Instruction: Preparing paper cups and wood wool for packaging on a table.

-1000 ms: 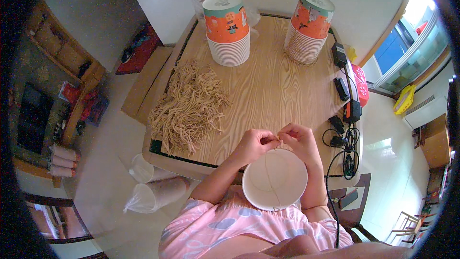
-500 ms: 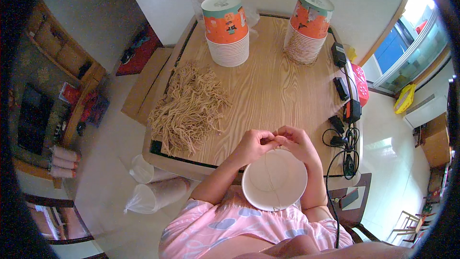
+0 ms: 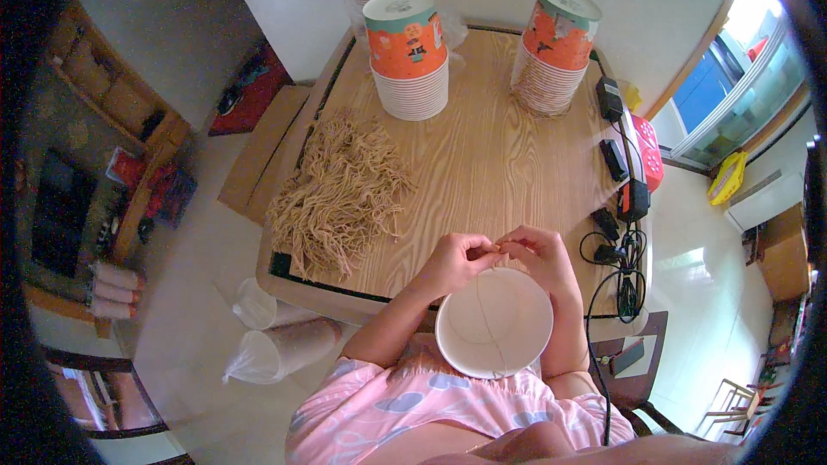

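Observation:
A white paper bucket (image 3: pixel 465 336) sits at my lap by the table's near edge, its open mouth facing up at me. A thin beige string (image 3: pixel 484 317) crosses that mouth from the near rim to the far rim. Just above the far rim, my left hand (image 3: pixel 458 260) and my right hand (image 3: pixel 541 257) meet fingertip to fingertip. Both are closed in a pinch on the string, though its end between the fingers is too small to see well. Left of my hands lies a loose heap of beige strings (image 3: pixel 340 198) on the table.
Upside-down printed paper buckets form a left stack (image 3: pixel 409 60) and a right stack (image 3: pixel 556 56) at the table's back. Black cables (image 3: pixel 631 280) and power adapters (image 3: pixel 634 200) line the right edge. Bagged cups (image 3: pixel 289 349) lie on the floor to the left.
My right hand's fingers have shifted slightly, drawing a little apart from the left fingertips. The bucket and the rest of the table look the same.

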A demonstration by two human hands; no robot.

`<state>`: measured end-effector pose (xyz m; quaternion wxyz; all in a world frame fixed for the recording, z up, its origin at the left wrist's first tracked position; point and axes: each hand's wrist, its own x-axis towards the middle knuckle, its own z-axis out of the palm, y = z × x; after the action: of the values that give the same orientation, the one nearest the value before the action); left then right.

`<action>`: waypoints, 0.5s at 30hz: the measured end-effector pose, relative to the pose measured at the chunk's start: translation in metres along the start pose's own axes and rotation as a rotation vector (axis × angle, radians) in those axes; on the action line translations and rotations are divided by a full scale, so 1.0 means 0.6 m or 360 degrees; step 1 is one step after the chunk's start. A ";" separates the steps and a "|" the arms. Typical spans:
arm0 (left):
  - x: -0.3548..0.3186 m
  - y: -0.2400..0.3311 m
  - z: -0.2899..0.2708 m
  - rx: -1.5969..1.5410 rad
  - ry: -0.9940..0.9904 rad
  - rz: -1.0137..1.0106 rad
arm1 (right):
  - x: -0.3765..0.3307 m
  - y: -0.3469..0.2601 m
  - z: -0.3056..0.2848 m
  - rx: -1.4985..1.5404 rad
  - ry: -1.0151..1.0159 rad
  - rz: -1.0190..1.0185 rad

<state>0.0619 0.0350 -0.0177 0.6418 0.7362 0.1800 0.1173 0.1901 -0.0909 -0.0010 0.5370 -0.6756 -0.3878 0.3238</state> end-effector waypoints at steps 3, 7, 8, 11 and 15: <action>0.000 -0.007 0.000 0.0009 0.0007 0.0010 | -0.001 -0.001 -0.001 -0.0008 -0.0025 0.0005; -0.001 -0.004 0.000 -0.0003 0.0029 0.0049 | -0.001 0.012 -0.003 0.0041 -0.0043 -0.0042; 0.000 -0.003 0.000 0.0015 0.0020 0.0037 | -0.001 0.015 -0.004 0.0041 -0.0042 -0.0042; 0.001 -0.003 -0.001 0.0019 0.0003 0.0017 | -0.001 0.017 -0.004 0.0030 -0.0074 -0.0092; 0.002 -0.014 -0.004 -0.0110 -0.0104 0.0023 | -0.003 0.014 0.003 0.0056 -0.0013 -0.0095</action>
<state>0.0613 0.0384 -0.0256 0.6716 0.7182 0.1493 0.1041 0.1892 -0.0929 -0.0096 0.5566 -0.6529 -0.4042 0.3171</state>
